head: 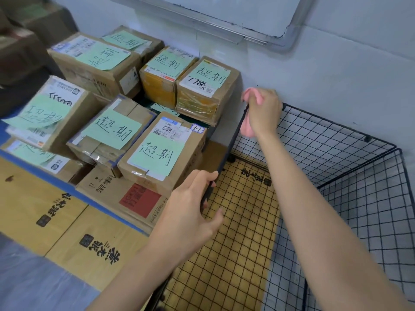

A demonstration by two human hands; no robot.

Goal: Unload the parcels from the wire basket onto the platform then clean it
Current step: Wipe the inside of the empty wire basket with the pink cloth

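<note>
Pale wall [336,63] runs behind everything, with the corner of a whiteboard [224,12] mounted above the right hand [262,111]. That hand is clenched around a pink cloth [247,129], which bulges out above and below the fist and wraps the top rail of a black wire basket [336,142] near its far left corner, close to the wall.

Nearer the camera on the same rail, the left hand [190,205] grips the basket, fingers curled over the bar and thumb on the inside. Below and between the two hands, a printed cardboard liner [235,232] covers the basket floor behind the mesh, and no parcel lies on it. The basket's other mesh panels stand to the right of the right forearm.

Left of both hands, the parcels [157,153] sit packed together on the platform [29,203], whose top is covered with flattened cardboard edged in blue tape. They are brown cartons, some stacked two high, most bearing a green paper note [112,129] with handwritten characters over a shipping label. The nearest carton is just beside the left hand's knuckles, and another sits just left of the right hand.
</note>
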